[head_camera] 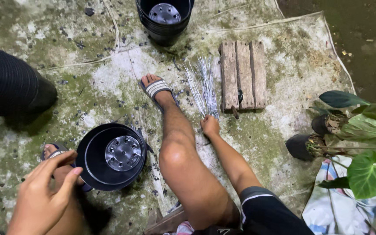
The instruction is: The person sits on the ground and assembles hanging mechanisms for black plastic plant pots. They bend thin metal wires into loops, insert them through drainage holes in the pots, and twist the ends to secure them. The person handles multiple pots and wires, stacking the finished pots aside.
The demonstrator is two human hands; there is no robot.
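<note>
Sticks (203, 85), thin white ones in a fanned bunch, lie on the floor (283, 65) at about one o'clock from the near pot (112, 156). The right hand (209, 126) is closed around their lower ends. They look light, springy and easy to scatter, so the gathered end seems the best hold. The left hand (42, 198) hovers with fingers spread, holding nothing, at eight o'clock by that pot. I count one wooden block (243, 75), three black pot stacks, two potted plants.
</note>
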